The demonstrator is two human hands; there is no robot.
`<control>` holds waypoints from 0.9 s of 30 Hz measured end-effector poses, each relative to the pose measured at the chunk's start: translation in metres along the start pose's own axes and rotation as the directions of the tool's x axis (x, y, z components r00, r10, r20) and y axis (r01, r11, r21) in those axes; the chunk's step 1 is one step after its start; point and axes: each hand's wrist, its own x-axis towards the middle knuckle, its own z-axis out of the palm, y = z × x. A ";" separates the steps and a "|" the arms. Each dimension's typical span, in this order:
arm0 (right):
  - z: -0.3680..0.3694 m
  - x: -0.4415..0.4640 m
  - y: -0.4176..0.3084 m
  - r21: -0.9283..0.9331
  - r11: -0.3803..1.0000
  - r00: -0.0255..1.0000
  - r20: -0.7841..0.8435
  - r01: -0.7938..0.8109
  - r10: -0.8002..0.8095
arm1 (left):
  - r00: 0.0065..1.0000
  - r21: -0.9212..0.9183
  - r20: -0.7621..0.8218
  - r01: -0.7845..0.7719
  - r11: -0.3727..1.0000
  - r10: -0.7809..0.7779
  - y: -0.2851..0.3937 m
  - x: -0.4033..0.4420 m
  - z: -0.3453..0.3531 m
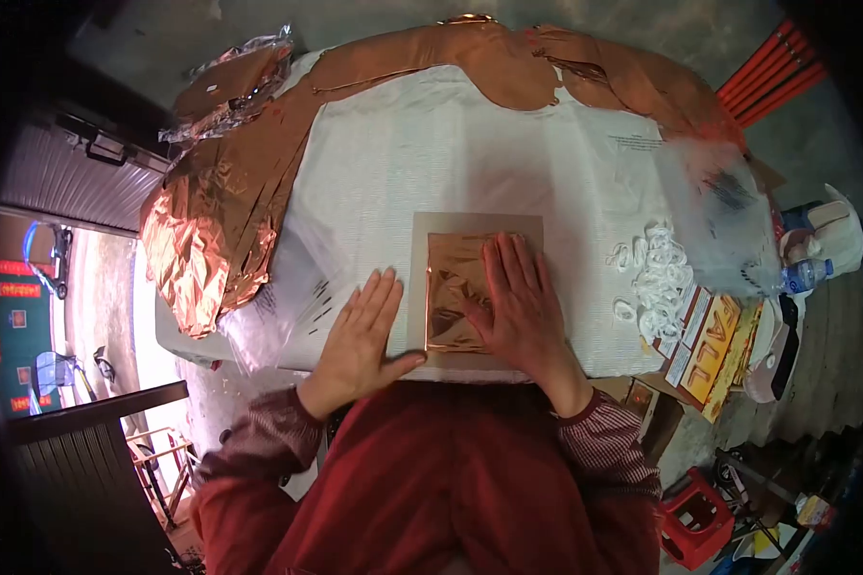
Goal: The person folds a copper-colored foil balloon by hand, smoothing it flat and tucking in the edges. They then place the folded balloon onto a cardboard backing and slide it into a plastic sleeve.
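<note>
A folded copper-coloured foil sheet (455, 278) lies on a square of brown cardboard (478, 223), near the table's front edge. My right hand (523, 311) rests flat on the foil's right part, fingers stretched out and pointing away from me. Just left of the cardboard, my left hand (362, 335) is laid out over the white table cover (384, 172). Its fingers are straight, and its thumb reaches toward the lower left corner of the foil. Neither hand grips anything. The foil under my right palm is hidden.
Copper foil sheets (393, 59) drape along the far and left edges. To the right are white elastic loops (660, 278), clear plastic bags (714, 211) and a printed yellow packet (714, 350). A water bottle (805, 276) lies beyond. A red stool (695, 517) stands on the floor.
</note>
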 end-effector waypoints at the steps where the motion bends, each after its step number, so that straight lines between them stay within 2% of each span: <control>1: 0.001 0.000 0.000 -0.008 1.000 1.000 -0.004 -0.002 0.002 | 0.998 -0.027 -0.055 0.026 0.999 -0.028 0.003 -0.013 0.003; 4: 0.001 -0.001 -0.001 -0.013 1.000 1.000 -0.009 0.009 -0.009 | 0.990 0.037 -0.125 0.071 0.997 -0.066 0.025 -0.035 0.013; 5: 0.000 0.000 -0.001 -0.013 1.000 1.000 -0.022 0.008 -0.009 | 0.982 0.000 -0.170 0.088 0.996 -0.087 0.029 -0.037 0.018; 12: 0.001 0.000 0.000 0.002 1.000 0.999 -0.036 0.017 -0.017 | 0.967 -0.052 -0.191 0.163 0.985 -0.170 0.039 -0.033 0.024; 14: 0.001 0.000 -0.001 0.011 1.000 1.000 -0.030 0.007 -0.006 | 0.945 -0.195 -0.257 0.155 0.969 -0.203 0.042 -0.033 0.029; 18: 0.002 0.000 0.001 0.007 1.000 0.999 -0.031 0.010 -0.009 | 0.915 -0.291 -0.310 0.167 0.942 -0.258 0.051 -0.028 0.030; 20: 0.002 0.000 0.000 0.013 1.000 1.000 -0.031 0.001 0.000 | 0.897 -0.645 -0.215 0.166 0.746 -0.386 0.058 -0.026 0.022; 21: 0.002 0.000 0.000 0.015 1.000 0.999 -0.031 0.006 -0.005 | 0.895 -0.644 -0.218 0.168 0.746 -0.389 0.061 -0.024 0.025; 22: 0.002 0.000 -0.001 0.020 1.000 1.000 -0.025 -0.004 0.005 | 0.868 -0.929 -0.147 0.045 0.368 -0.475 0.067 -0.021 0.033; 23: 0.002 -0.001 -0.001 0.025 1.000 1.000 -0.020 -0.015 0.016 | 0.855 -0.990 -0.042 -0.106 -0.094 -0.517 0.073 -0.017 0.039; 24: 0.003 0.000 -0.001 0.027 1.000 1.000 -0.021 -0.013 0.013 | 0.854 -0.990 -0.045 -0.108 -0.092 -0.519 0.077 -0.013 0.045; 26: 0.003 -0.001 0.001 0.021 1.000 1.000 -0.011 -0.017 0.017 | 0.788 -0.972 0.027 -0.122 -0.199 -0.615 0.084 -0.003 0.055; 27: 0.002 0.000 0.001 0.017 1.000 1.000 -0.012 -0.021 0.021 | 0.791 -0.972 0.028 -0.122 -0.202 -0.611 0.087 0.001 0.058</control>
